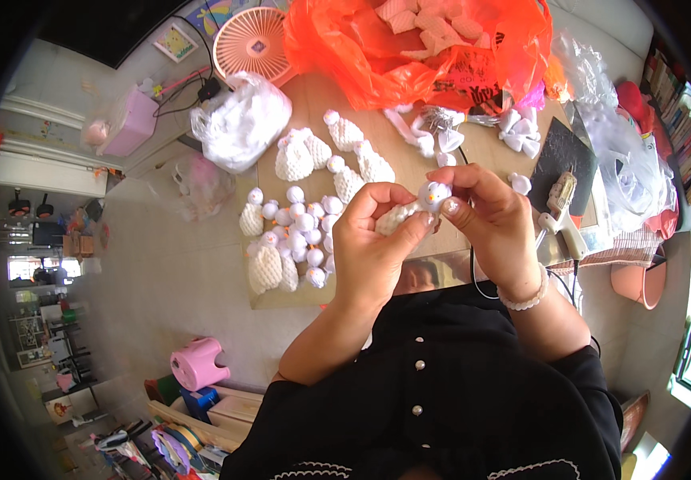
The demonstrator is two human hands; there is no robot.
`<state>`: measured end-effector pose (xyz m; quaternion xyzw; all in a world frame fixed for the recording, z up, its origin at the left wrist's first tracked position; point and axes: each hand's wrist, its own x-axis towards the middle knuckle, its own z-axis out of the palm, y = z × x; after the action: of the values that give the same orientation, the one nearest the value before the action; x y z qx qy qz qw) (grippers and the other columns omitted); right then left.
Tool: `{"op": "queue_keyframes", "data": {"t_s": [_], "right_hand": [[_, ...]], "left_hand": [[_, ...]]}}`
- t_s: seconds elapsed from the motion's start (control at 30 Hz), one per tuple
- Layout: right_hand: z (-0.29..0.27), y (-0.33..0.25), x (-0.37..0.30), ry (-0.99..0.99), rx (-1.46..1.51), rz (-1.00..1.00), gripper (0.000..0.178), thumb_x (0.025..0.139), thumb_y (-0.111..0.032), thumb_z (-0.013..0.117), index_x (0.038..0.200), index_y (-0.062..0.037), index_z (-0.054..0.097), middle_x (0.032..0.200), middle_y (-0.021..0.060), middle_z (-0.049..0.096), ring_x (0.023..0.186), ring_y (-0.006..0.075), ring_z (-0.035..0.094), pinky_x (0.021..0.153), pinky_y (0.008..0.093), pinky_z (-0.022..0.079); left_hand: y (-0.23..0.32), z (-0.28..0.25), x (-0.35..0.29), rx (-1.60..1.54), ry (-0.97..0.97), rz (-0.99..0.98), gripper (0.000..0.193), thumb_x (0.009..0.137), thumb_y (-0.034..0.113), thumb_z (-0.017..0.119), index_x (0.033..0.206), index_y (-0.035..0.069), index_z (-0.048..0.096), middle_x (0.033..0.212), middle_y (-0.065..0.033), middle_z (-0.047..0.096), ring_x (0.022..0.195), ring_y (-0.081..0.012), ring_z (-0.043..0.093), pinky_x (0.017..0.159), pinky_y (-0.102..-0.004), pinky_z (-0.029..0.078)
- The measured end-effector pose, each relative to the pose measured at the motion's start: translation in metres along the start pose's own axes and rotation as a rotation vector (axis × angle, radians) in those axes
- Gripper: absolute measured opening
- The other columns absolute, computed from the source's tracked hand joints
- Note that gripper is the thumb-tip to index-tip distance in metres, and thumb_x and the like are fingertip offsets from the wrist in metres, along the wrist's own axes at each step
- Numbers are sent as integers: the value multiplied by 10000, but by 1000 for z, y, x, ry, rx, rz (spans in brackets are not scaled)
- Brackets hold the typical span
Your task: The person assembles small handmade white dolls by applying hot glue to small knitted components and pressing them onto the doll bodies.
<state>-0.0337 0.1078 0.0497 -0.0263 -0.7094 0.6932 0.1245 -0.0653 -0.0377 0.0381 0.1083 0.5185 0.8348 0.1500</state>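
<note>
Head view: a small white crocheted chick figure with a round head and orange beak (419,205) is held above the wooden bench (481,152), its long axis running from lower left to upper right between both hands. The body is gripped by the closed fingers of the left hand (377,240), while the head is pinched by the right hand (489,216), nearer the beak; a cream glue gun (563,212) lies just right of it.

small white crocheted chick figure (419,206) – above wooden tabletop's (313,96) near edge, between left hand (377,244) and right hand (489,220) | white pompom balls (301,224) – left edge | orange plastic bag (409,48) – far edge | cream glue gun (563,212) – right edge
</note>
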Motion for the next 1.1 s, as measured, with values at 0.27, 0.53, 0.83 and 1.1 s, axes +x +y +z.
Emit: {"op": "queue_keyframes", "data": {"t_s": [0.27, 0.53, 0.83, 1.1], "right_hand": [[17, 1, 25, 86, 58, -35, 197, 806, 7, 655, 1001, -20, 653, 806, 15, 626, 732, 89, 549, 696, 245, 473], [24, -6, 50, 62, -33, -177, 199, 812, 24, 640, 1007, -12, 650, 868, 72, 627, 726, 143, 599, 666, 272, 492], [19, -3, 69, -6, 75, -233, 228, 822, 74, 593, 1026, -18, 629, 940, 52, 633, 791, 118, 567, 704, 263, 482], [17, -14, 62, -6, -143, -373, 246, 782, 94, 616, 1005, -7, 635, 900, 88, 630, 752, 152, 588, 698, 268, 487]], "left_hand": [[21, 3, 25, 213, 21, 118, 295, 777, -20, 696, 996, 7, 500, 948, -32, 536, 891, -89, 523, 803, -226, 441], [19, -9, 48, 244, 102, 140, 310, 759, -34, 708, 990, -1, 504, 935, -28, 537, 864, -80, 507, 761, -215, 436], [42, -9, 57, 61, 17, 62, 216, 872, 51, 624, 1046, -1, 505, 954, -42, 556, 897, -77, 515, 801, -210, 417], [36, -13, 55, 117, 48, 107, 107, 876, 21, 626, 967, -25, 594, 926, -39, 605, 852, -68, 538, 741, -198, 432]]}}
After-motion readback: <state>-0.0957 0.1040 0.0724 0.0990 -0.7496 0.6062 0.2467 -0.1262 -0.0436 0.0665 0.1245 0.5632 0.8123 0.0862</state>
